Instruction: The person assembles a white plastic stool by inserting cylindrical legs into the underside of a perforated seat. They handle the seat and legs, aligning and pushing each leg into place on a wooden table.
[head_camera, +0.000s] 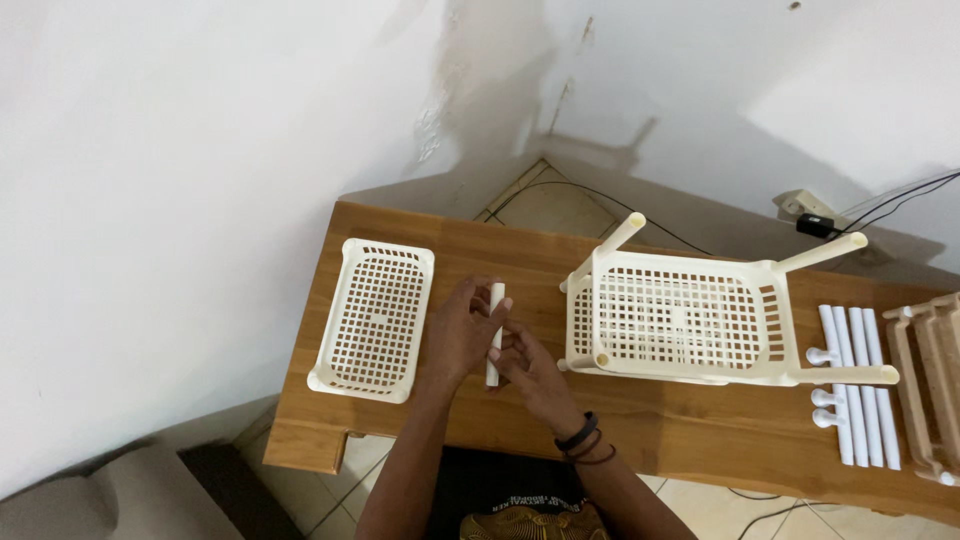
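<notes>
Both my hands meet over the wooden table (700, 420) around one white plastic tube (496, 300). My left hand (456, 335) wraps the tube's middle from the left. My right hand (530, 372), with dark bands on its wrist, pinches the tube's lower end. The tube stands roughly upright in the view, its top end poking out above my fingers. A cream lattice basket tray (375, 318) lies flat to the left of my hands. To the right stands a cream lattice basket (675, 320) with tubes fitted at its corners.
Several loose white tubes (858, 385) lie side by side at the table's right, with small white pegs beside them. A wooden rack (930, 385) sits at the far right edge. A wall socket with cables (812, 215) is behind. White walls close in at the back and left.
</notes>
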